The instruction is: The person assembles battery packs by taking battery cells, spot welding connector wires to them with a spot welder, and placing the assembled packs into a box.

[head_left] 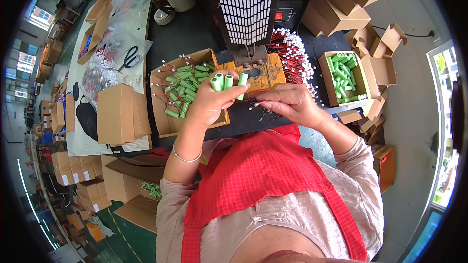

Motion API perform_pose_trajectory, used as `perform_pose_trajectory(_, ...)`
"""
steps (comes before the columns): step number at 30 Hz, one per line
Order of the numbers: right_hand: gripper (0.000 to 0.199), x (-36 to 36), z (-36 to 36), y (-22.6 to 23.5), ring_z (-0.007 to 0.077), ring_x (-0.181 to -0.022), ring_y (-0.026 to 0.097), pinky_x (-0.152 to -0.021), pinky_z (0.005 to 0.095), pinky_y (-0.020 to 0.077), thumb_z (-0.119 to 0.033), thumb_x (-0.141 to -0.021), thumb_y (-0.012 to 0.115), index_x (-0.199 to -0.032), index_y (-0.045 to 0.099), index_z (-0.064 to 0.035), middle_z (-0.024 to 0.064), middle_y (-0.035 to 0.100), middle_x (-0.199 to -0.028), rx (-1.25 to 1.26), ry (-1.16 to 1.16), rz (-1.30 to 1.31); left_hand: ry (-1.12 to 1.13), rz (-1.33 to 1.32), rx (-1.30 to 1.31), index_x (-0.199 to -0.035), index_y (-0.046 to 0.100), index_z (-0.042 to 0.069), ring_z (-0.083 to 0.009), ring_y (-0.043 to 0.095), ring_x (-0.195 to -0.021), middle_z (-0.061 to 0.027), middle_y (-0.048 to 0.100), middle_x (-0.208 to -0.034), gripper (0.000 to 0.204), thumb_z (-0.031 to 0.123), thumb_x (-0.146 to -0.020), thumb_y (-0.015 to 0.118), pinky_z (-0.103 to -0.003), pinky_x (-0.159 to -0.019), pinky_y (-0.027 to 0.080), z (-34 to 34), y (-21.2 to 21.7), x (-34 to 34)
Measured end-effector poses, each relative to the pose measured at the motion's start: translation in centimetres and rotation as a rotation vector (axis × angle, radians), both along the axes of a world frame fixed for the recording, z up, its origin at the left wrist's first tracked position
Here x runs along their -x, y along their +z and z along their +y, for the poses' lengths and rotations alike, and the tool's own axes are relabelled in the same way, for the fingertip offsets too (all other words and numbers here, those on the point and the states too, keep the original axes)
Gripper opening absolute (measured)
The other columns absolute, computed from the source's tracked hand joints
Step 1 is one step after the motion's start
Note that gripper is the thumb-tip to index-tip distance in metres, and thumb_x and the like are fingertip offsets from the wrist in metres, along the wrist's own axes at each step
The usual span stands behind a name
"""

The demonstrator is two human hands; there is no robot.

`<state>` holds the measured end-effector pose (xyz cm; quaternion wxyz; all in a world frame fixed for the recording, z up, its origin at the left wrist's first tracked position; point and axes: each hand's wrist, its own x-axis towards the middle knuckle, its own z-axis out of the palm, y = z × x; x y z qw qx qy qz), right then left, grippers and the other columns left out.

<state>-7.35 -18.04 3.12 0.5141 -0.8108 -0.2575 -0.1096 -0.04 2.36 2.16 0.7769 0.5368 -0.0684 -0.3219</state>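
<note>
Left grip [213, 100] grasping green cylinders [228, 83], right grip [293, 103] pinching thin leads [254, 105].
The cylinders poke out at the left grip's one o'clock; on the tabletop [195, 34], an open carton [170, 128] lies at its ten o'clock, a smaller box [363, 82] at the right grip's two.

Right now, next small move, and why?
I'd probably bring the wire leads pinched in the right hand toward the green cell at the thumb of the left hand: that cell stands apart from the others held, and the leads are close by.
</note>
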Motion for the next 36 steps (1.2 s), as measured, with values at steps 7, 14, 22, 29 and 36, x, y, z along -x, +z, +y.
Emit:
perform_pose_trajectory(7,0.020,-1.1,1.3,-1.6,0.0035,-0.053,0.052,-0.048,0.0179,0.0424,-0.017,-0.086,0.059,-0.092,0.064,0.0017,0.0012,0.060,-0.066,-0.236,-0.342,0.417,0.212,-0.612,-0.390,-0.094,0.064,-0.001,-0.0074,0.060,-0.069,-0.0064,0.067,-0.079,0.021,0.007,-0.075,0.068,-0.022,-0.061,0.048,-2.2,-2.0,-0.1)
perform_pose_trajectory(14,0.021,-2.3,1.1,-1.5,0.0031,-0.052,0.050,-0.047,0.0174,0.0405,-0.019,-0.085,0.060,-0.091,0.065,0.0004,0.0001,0.059,-0.063,-0.262,-0.372,0.579,0.257,-0.797,-0.499,-0.092,0.063,-0.002,-0.0143,0.063,-0.067,-0.0118,0.066,-0.077,0.020,0.007,-0.075,0.068,-0.025,-0.059,0.048,-2.7,-2.0,-0.2)
perform_pose_trajectory(22,0.020,-2.2,0.7,-1.5,0.0037,-0.052,0.051,-0.047,0.0173,0.0408,-0.018,-0.086,0.059,-0.086,0.065,0.0009,-0.0001,0.058,-0.063,-0.238,-0.405,0.610,0.311,-0.960,-0.535,-0.085,0.062,-0.003,-0.0251,0.064,-0.066,-0.0147,0.064,-0.076,0.017,0.007,-0.073,0.069,-0.030,-0.059,0.049,-3.7,-2.0,-0.2)
perform_pose_trajectory(29,0.026,-2.3,-0.4,-1.2,0.0052,-0.058,0.052,-0.050,0.0194,0.0416,-0.023,-0.090,0.053,-0.097,0.062,0.0005,0.0011,0.059,-0.072,-0.322,-0.385,0.511,0.282,-0.806,-0.570,-0.087,0.065,-0.001,-0.0151,0.061,-0.061,-0.0105,0.065,-0.073,0.018,0.011,-0.075,0.070,-0.026,-0.055,0.047,-2.9,-1.7,-0.4)
perform_pose_trajectory(36,0.013,-2.7,-7.0,-2.4,0.0183,-0.063,0.061,-0.060,0.0281,0.0480,-0.010,-0.079,0.063,-0.085,0.064,0.0014,0.0117,0.063,-0.071,0.174,-0.607,0.187,0.434,-0.589,-0.550,-0.109,0.059,0.002,-0.0098,0.056,-0.070,-0.0059,0.045,-0.100,0.028,0.013,-0.083,0.061,-0.021,-0.054,0.051,4.3,-2.0,-2.4)
